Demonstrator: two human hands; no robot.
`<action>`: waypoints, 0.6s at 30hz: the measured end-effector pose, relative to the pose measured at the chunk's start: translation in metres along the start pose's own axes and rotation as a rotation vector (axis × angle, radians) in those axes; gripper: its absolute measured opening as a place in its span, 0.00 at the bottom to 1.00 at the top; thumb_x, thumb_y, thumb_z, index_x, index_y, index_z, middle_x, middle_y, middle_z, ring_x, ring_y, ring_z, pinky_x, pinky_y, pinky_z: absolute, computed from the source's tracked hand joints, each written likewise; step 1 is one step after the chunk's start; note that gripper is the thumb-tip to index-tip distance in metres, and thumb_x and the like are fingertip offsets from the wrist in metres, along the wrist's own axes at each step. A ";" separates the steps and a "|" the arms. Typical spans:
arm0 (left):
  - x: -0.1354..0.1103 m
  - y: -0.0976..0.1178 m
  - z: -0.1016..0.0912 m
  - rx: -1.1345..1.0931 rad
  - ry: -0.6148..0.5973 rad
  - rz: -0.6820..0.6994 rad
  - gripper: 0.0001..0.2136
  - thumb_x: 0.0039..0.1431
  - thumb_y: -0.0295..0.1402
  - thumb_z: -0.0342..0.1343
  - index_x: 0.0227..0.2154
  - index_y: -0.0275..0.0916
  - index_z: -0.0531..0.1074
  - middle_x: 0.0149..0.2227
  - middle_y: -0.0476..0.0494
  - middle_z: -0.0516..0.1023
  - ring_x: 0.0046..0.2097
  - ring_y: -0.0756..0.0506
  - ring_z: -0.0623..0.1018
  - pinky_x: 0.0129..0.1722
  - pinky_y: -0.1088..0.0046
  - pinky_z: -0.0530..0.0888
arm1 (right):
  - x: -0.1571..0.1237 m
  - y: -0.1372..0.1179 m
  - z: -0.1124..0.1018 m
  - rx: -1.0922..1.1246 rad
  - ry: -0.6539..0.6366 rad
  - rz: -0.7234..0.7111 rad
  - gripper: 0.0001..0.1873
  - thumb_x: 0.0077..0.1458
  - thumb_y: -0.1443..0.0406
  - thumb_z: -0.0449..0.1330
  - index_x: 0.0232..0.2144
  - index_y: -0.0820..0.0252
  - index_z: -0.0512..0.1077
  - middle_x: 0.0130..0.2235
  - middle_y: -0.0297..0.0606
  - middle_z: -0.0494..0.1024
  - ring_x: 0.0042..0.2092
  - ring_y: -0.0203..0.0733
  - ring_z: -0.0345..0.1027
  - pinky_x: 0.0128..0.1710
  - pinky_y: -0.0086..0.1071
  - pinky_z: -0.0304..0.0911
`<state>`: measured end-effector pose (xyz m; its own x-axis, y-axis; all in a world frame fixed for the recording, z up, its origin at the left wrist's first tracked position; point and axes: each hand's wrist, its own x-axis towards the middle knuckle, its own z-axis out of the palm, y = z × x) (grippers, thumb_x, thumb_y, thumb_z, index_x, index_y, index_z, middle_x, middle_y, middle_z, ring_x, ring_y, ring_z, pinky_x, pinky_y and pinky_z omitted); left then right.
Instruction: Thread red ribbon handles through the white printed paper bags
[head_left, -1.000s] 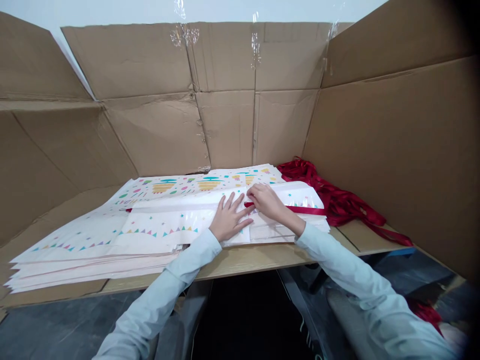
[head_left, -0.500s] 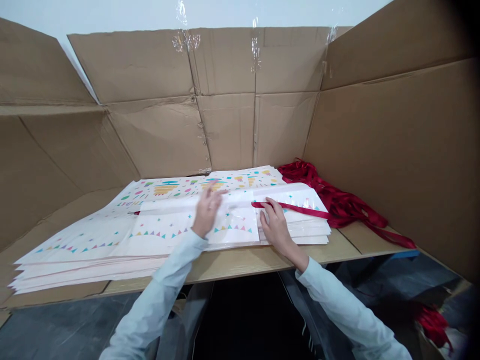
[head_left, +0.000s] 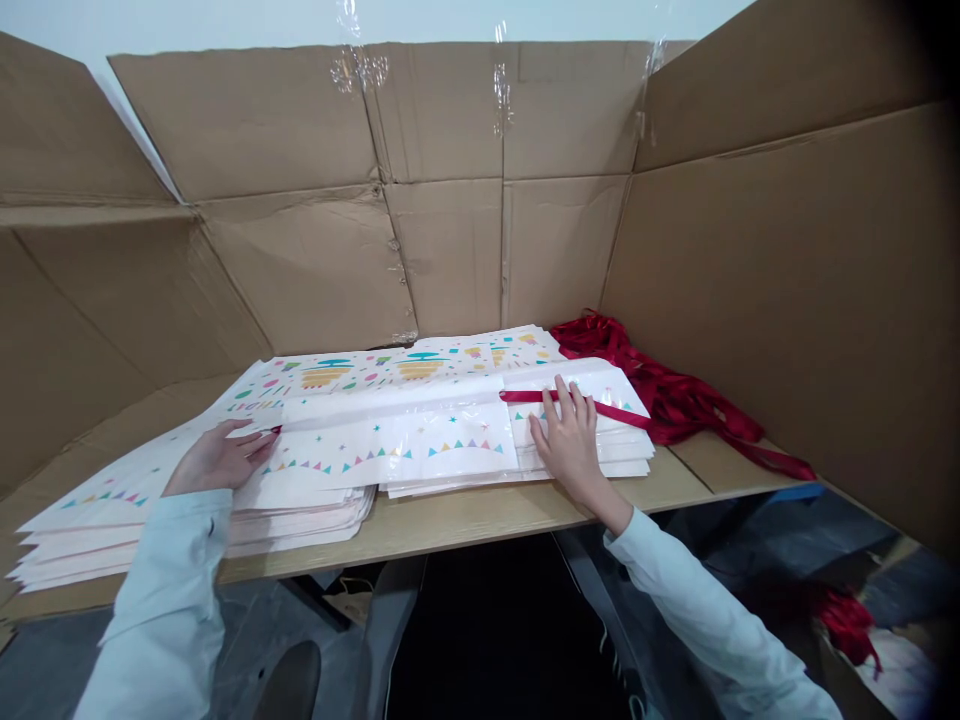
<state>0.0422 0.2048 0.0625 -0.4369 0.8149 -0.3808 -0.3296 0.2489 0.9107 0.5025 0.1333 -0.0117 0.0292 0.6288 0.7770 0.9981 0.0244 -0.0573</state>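
My left hand is at the left end of a folded white printed sheet, its fingers closed around a thin dark piece with a dark red tip that sticks out of the fold. The fingers partly hide this piece, and I cannot make out its full shape. On the right, my right hand lies with fingers spread over a red ribbon and the white sheets beneath. The ribbon enters the sheet's right end and runs back to a heap of red ribbon.
Stacks of white printed sheets spread over the left and back of the table. Tall cardboard walls enclose the back and both sides. Below the table at right lies more red ribbon.
My left hand has swept left from above the middle of the sheet to its left end and closed on the small piece there. My right hand has shifted slightly right, fingers more spread.
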 end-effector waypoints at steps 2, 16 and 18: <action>0.008 0.002 -0.002 -0.003 -0.054 -0.099 0.03 0.57 0.23 0.50 0.34 0.30 0.67 0.37 0.37 0.74 0.41 0.46 0.74 0.33 0.74 0.73 | 0.002 0.000 -0.001 0.008 0.004 -0.011 0.23 0.62 0.61 0.51 0.55 0.69 0.68 0.63 0.55 0.57 0.64 0.58 0.46 0.61 0.55 0.44; 0.011 0.002 0.010 0.066 -0.011 -0.066 0.10 0.61 0.20 0.49 0.26 0.32 0.71 0.26 0.45 0.74 0.32 0.50 0.72 0.41 0.67 0.72 | -0.001 -0.001 -0.010 0.071 -0.059 -0.067 0.21 0.60 0.66 0.52 0.54 0.52 0.70 0.65 0.46 0.55 0.66 0.60 0.41 0.59 0.60 0.42; 0.013 0.000 0.008 0.134 -0.045 -0.038 0.11 0.63 0.21 0.47 0.27 0.33 0.71 0.25 0.46 0.74 0.34 0.49 0.73 0.42 0.65 0.72 | -0.002 0.002 -0.012 0.039 -0.040 -0.023 0.20 0.61 0.65 0.51 0.54 0.57 0.70 0.65 0.47 0.54 0.66 0.60 0.40 0.59 0.61 0.40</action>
<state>0.0433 0.2195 0.0587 -0.3875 0.8254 -0.4106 -0.2291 0.3452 0.9101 0.5046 0.1232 -0.0061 0.0037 0.6585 0.7526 0.9955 0.0688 -0.0651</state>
